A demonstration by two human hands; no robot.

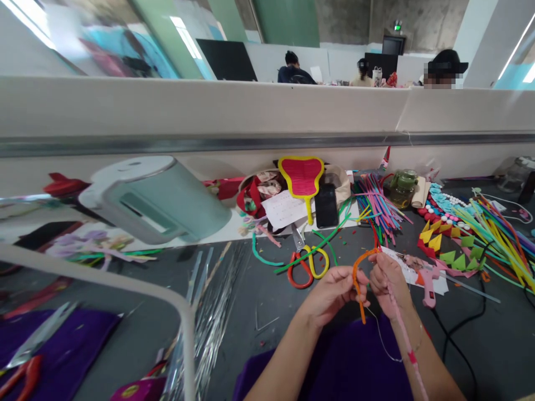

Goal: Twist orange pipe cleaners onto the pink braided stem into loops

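Observation:
An orange pipe cleaner (358,271) curves in an arch between my two hands, its free end hanging down. My left hand (339,291) pinches it with thumb and fingers. Closed around its other end is my right hand (387,278), and a fuzzy pink strand (402,328) with a darker pink band trails from that hand along the forearm. A thin pale string (382,340) dangles below the hands. Just left of my left hand lie scissors (304,267) with one red and one yellow handle loop. A green pipe cleaner (311,248) crosses them.
A pink glue gun (430,284) with a black cord lies at the right. Pipe cleaner bundles (382,203) stand behind, near a green jar (403,186). A tilted teal kettle (192,197), silvery strips (211,317) and a pale curved bar (188,323) occupy the left.

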